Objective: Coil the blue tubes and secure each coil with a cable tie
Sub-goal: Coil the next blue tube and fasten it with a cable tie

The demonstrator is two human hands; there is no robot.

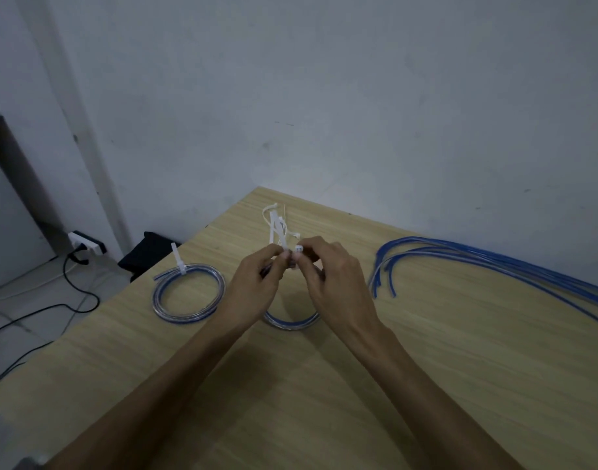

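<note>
While both arms reach forward over a light wooden table [426,368], the person's two hands meet above its middle. The left hand [253,286] has its fingers curled and pinches the strap of a white cable tie [284,251] between thumb and fingertips. The right hand [335,283] also has its fingers curled, and it pinches the small square head of the same tie, just beside the left fingertips. The two hands almost touch at the tie.

Beneath the hands lies a coil of blue tube [291,322] on the table; only its near arc shows, the rest is hidden by the hands. Whether the tie already goes around this coil cannot be told, because the fingers cover that spot.

Just behind the hands, farther up the table, lies a small loose pile of white spare ties [277,218]. To the left, near the table edge, rests a finished coil [189,295] of blue tube, lying flat, with a white tie closed around its far side and the tie's tail sticking up. To the right, well apart from the hands, a bunch of loose blue tubes [477,262] curves across the table and runs off toward the right edge.

Past the table's left edge, on the floor, a white power strip [87,245] sits by the wall with black cords trailing from it.
</note>
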